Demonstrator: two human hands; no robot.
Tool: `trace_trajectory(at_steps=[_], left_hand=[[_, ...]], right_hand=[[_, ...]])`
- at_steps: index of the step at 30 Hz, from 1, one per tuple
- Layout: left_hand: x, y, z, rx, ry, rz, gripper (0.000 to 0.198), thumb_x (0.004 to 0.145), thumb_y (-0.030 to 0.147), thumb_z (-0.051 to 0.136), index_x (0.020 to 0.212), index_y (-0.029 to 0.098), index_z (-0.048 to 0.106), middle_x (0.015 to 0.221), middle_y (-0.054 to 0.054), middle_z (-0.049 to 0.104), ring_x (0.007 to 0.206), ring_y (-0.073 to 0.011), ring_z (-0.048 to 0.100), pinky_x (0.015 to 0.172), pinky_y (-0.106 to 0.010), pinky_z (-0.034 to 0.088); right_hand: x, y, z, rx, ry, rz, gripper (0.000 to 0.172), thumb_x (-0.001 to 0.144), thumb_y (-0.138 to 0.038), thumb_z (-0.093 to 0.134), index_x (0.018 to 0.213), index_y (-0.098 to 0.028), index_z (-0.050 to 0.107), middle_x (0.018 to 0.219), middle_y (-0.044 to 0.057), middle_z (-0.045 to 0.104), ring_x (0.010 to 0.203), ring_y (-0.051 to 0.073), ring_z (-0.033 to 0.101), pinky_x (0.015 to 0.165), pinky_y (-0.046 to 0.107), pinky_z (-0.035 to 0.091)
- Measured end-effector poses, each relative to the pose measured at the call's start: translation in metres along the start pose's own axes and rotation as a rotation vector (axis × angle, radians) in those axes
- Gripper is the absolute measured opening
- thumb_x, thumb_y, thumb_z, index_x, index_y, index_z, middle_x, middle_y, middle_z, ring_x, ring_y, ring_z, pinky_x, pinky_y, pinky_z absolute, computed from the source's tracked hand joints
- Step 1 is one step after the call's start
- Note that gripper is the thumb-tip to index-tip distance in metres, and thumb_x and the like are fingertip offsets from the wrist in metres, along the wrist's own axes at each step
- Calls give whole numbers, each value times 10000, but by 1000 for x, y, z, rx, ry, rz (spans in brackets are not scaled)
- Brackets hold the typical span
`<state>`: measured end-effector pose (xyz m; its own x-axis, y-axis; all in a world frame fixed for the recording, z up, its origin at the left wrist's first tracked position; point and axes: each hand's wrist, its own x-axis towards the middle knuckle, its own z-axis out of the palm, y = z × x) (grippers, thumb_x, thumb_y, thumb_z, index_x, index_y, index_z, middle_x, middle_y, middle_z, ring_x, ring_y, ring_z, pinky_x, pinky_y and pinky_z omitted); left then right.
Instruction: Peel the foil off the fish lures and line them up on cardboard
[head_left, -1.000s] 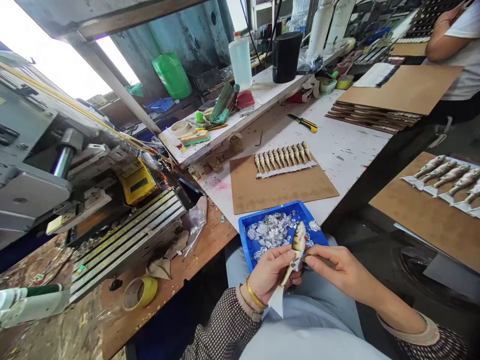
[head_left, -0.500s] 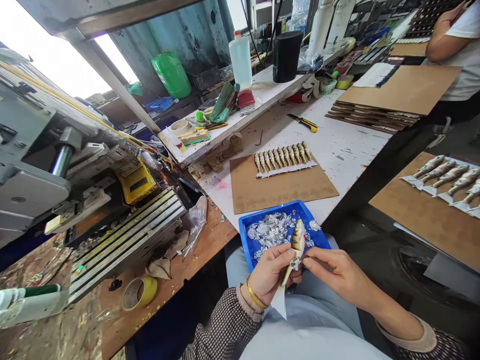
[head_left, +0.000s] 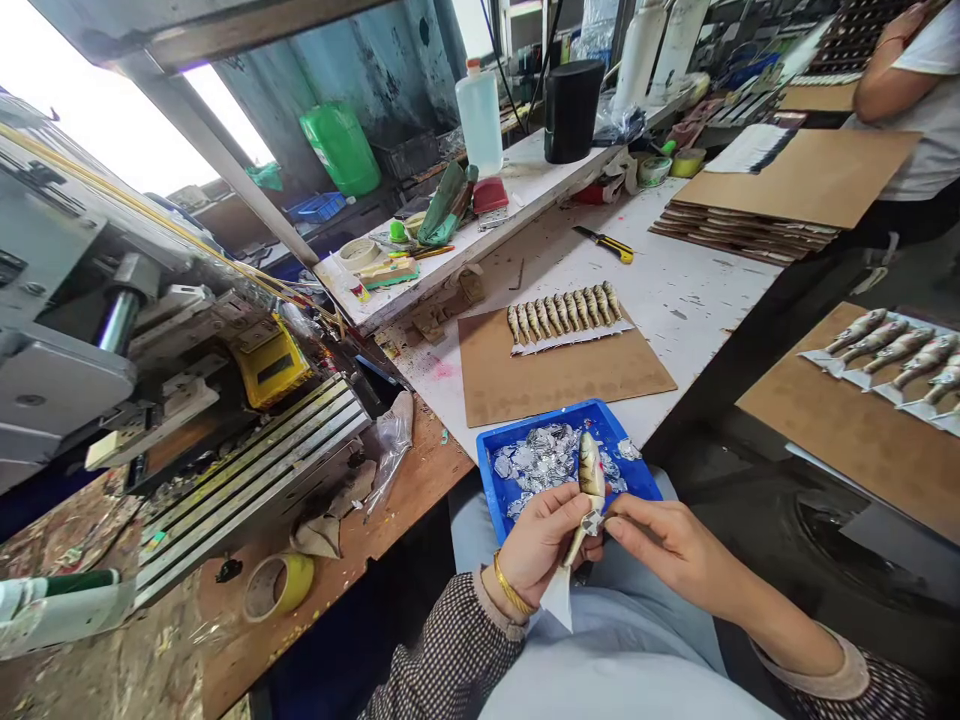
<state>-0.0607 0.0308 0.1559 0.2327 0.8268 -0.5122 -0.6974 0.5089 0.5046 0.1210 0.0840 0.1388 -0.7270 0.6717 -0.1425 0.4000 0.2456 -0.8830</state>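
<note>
My left hand (head_left: 551,535) is closed round the narrow rear part of a painted fish-shaped lure (head_left: 591,468) with a white tail piece pointing down toward my lap. A small silver foil piece (head_left: 592,522) wraps the lure's narrow part. The thumb and fingers of my right hand (head_left: 667,548) are pinched together at the foil's edge. Below both hands, on my lap, rests a blue tray (head_left: 491,490) holding many crumpled silver foil scraps (head_left: 536,460). Behind it, a row of similar fish lures (head_left: 562,315) lies on a brown board (head_left: 566,385).
A yellow-handled utility knife (head_left: 606,243) lies on the white table (head_left: 675,300). More fish lures (head_left: 892,350) lie on a board at the right. Stacked boards (head_left: 810,190) stand at the back, near another person (head_left: 915,100). Machinery (head_left: 67,330) occupies the left, near a tape roll (head_left: 279,587).
The head of the lure has tilted slightly left and upright, and the foil piece has shifted a little on it. Both hands stay in nearly the same place.
</note>
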Motion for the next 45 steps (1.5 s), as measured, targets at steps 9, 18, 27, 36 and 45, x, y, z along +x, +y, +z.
trace_trajectory(at_steps=[9, 18, 27, 36, 45], left_hand=[[2, -5, 8, -2, 81, 43, 367, 732, 380, 846, 899, 102, 675, 728, -10, 562, 579, -60, 504, 565, -188, 415], [5, -12, 14, -50, 150, 142, 357, 745, 362, 846, 934, 104, 689, 782, -5, 580, 644, -64, 524, 607, -186, 447], [8, -20, 15, -65, 155, 231, 303, 756, 324, 842, 932, 116, 710, 809, -4, 609, 671, -61, 510, 668, -188, 430], [11, -25, 5, 17, 204, 355, 308, 743, 328, 850, 957, 152, 714, 809, -8, 636, 711, -102, 533, 695, -247, 419], [5, -25, 3, 62, 162, 339, 261, 756, 279, 843, 936, 166, 692, 768, 18, 600, 706, -89, 511, 697, -242, 401]], right_hand=[[-8, 5, 17, -190, 110, -56, 397, 1022, -531, 414, 795, -209, 463, 657, -31, 522, 594, 128, 486, 579, 276, 306], [-7, 7, 36, -244, 361, -152, 317, 1019, -418, 482, 779, -214, 443, 625, -36, 534, 557, 122, 522, 558, 260, 327], [-8, 9, 42, -69, 287, -23, 392, 1030, -454, 424, 719, -223, 363, 591, -53, 438, 541, 114, 437, 559, 262, 305], [-10, 0, 30, 50, 216, 174, 384, 969, -580, 479, 850, -216, 509, 609, -52, 530, 555, 121, 468, 545, 244, 343], [-1, -7, 24, -29, 227, 175, 524, 891, -703, 512, 709, -217, 443, 529, -52, 478, 502, 105, 401, 491, 251, 262]])
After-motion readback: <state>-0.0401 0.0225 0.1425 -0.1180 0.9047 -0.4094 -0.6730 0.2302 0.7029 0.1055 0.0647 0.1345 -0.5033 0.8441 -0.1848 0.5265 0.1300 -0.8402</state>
